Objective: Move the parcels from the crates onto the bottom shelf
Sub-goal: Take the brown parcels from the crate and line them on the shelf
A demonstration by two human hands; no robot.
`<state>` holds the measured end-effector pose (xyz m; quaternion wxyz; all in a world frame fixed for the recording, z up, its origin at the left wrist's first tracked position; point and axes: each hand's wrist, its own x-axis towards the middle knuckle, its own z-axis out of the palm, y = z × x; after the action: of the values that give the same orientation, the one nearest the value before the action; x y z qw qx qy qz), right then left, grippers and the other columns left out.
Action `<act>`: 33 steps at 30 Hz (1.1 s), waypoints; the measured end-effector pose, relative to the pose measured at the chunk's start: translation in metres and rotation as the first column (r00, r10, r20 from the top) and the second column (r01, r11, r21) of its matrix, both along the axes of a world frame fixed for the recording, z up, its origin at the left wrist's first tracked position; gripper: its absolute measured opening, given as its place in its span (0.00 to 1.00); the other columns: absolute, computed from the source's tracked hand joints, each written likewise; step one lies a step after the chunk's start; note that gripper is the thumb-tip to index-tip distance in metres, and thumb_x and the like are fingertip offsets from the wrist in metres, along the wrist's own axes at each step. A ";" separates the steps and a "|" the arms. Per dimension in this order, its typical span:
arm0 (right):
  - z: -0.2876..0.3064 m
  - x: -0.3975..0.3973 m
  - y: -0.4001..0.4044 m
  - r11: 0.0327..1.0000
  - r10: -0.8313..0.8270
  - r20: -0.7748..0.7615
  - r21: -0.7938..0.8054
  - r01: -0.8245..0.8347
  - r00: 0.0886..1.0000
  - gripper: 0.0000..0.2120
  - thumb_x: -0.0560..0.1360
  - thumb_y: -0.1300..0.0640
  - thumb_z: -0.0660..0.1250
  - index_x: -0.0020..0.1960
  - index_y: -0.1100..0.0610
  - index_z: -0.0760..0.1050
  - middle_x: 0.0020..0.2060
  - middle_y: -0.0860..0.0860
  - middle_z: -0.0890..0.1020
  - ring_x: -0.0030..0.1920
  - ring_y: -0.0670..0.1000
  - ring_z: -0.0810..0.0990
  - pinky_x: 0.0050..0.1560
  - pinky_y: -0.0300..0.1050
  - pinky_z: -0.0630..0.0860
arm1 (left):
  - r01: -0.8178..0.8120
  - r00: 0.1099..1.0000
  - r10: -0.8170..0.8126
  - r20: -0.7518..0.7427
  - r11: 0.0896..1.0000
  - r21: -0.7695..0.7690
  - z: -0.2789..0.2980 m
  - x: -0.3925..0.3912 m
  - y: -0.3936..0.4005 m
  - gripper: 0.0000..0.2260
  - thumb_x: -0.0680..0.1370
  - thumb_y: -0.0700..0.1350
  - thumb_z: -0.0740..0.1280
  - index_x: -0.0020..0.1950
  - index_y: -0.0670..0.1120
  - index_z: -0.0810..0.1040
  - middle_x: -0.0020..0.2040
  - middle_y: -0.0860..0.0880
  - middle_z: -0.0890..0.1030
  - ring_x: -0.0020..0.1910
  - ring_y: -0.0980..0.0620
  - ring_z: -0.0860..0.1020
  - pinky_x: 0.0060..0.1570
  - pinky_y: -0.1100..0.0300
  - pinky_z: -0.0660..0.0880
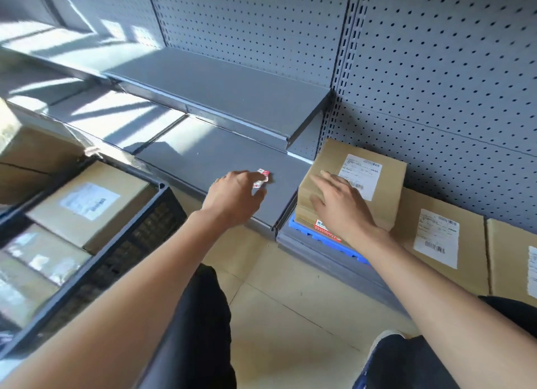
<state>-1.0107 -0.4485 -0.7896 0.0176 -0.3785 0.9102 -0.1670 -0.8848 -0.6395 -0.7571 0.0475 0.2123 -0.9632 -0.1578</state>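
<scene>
Sitting at far left, a dark crate (122,243) is still being occupied by several labelled parcels (87,205), so unloading is judged partly done. Further right, a small red-and-white tag (261,179) on the grey bottom shelf (203,156) is being pinched by the left hand (235,197), fingers closed on it. Next over, a brown parcel (377,179) stacked on the shelf is being touched by the right hand (343,205), fingers spread and straight on its top. Two more parcels, one (447,243) and another (511,258), are being kept beside it at right. Crate contents are remaining to be moved.
</scene>
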 end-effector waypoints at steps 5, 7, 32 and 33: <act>0.018 0.051 -0.086 0.991 0.135 0.028 -0.025 -0.135 0.990 0.21 0.82 0.54 0.63 0.74 0.55 0.69 0.73 0.57 0.70 0.71 0.59 0.68 0.67 0.57 0.69 | -0.114 0.993 0.114 -0.005 0.993 -0.007 0.012 0.068 -0.059 0.17 0.83 0.54 0.62 0.72 0.55 0.75 0.69 0.52 0.78 0.63 0.47 0.79 0.61 0.49 0.76; 0.021 0.075 -0.121 0.981 0.192 0.044 -0.031 -0.191 0.980 0.21 0.82 0.54 0.63 0.74 0.55 0.69 0.74 0.57 0.69 0.72 0.59 0.68 0.68 0.56 0.68 | -0.160 0.987 0.160 -0.012 0.987 -0.004 0.014 0.099 -0.084 0.17 0.83 0.53 0.62 0.72 0.54 0.76 0.69 0.51 0.78 0.65 0.47 0.77 0.62 0.49 0.76; -0.091 0.203 -0.424 0.817 0.497 0.287 0.163 -0.552 0.819 0.27 0.82 0.50 0.61 0.80 0.49 0.60 0.79 0.54 0.59 0.79 0.56 0.54 0.76 0.58 0.59 | -0.659 0.749 0.656 0.094 0.724 0.204 -0.101 0.325 -0.284 0.19 0.82 0.53 0.65 0.73 0.51 0.73 0.73 0.50 0.73 0.66 0.46 0.76 0.66 0.47 0.73; -0.099 0.196 -0.431 0.820 0.486 0.288 0.177 -0.545 0.825 0.27 0.82 0.50 0.60 0.80 0.49 0.59 0.80 0.54 0.57 0.79 0.55 0.52 0.76 0.58 0.58 | -0.653 0.755 0.646 0.109 0.729 0.204 -0.110 0.317 -0.289 0.20 0.82 0.53 0.64 0.74 0.52 0.72 0.74 0.50 0.72 0.68 0.46 0.75 0.67 0.47 0.73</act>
<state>-0.8149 -0.8793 -0.8886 0.2156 -0.5845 0.7779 -0.0818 -0.5675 -0.9285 -0.8670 0.0601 0.5417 -0.8040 -0.2378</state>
